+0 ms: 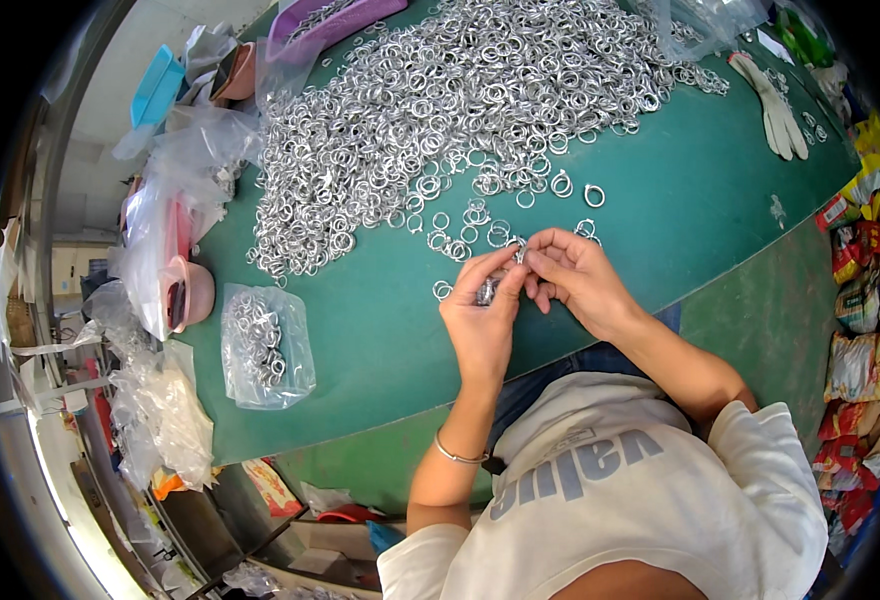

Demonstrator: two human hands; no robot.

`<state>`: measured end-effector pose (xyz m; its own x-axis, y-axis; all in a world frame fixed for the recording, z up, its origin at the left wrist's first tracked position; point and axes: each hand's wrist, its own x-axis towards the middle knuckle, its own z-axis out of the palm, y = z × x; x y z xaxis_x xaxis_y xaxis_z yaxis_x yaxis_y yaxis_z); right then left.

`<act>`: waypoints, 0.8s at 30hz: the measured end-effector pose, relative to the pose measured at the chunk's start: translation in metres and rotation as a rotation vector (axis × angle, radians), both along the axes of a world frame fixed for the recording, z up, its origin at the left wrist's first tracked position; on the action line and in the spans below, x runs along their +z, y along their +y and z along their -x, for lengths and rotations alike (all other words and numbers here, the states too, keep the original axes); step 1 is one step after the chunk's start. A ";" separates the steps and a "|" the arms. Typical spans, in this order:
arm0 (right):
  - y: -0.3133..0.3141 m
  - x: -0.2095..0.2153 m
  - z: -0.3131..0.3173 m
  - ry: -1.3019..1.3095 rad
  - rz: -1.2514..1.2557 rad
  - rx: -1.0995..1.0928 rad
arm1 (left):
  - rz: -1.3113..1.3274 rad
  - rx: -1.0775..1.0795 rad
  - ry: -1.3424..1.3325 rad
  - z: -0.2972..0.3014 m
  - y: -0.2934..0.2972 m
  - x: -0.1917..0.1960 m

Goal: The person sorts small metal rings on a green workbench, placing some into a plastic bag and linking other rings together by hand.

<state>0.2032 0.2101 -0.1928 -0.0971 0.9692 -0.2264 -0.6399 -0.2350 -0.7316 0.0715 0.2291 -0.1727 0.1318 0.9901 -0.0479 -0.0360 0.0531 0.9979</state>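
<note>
My left hand (pixel 486 296) is closed around several silver metal rings (pixel 486 291), with thumb and fingers curled over them. Just to its right, my right hand (pixel 572 274) pinches at a silver ring (pixel 519 253) between the two hands, thumb against forefinger. Both hands are above the near part of the green table, fingertips almost touching. Beyond them spreads a large heap of silver rings (pixel 460 100). A few loose rings (pixel 468 233) lie between the heap and my hands, and one ring (pixel 593 195) lies apart to the right.
A clear plastic bag with rings (pixel 268 346) lies on the green table (pixel 380 340) at left. Pink containers (pixel 197 293), plastic bags (pixel 165 410) and a blue tray (pixel 157 88) crowd the left edge. A purple basket (pixel 345 27) stands far back; a white glove (pixel 775 110) lies far right.
</note>
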 end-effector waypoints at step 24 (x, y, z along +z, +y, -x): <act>0.003 0.021 -0.021 -0.540 -0.155 0.083 | 0.862 -0.103 -1.128 0.036 0.000 0.007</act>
<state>0.2241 0.2132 -0.1718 -0.0848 0.9890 -0.1209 -0.1495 -0.1325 -0.9798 0.0351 0.2292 -0.1662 0.5731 0.6890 -0.4438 -0.7355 0.6712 0.0922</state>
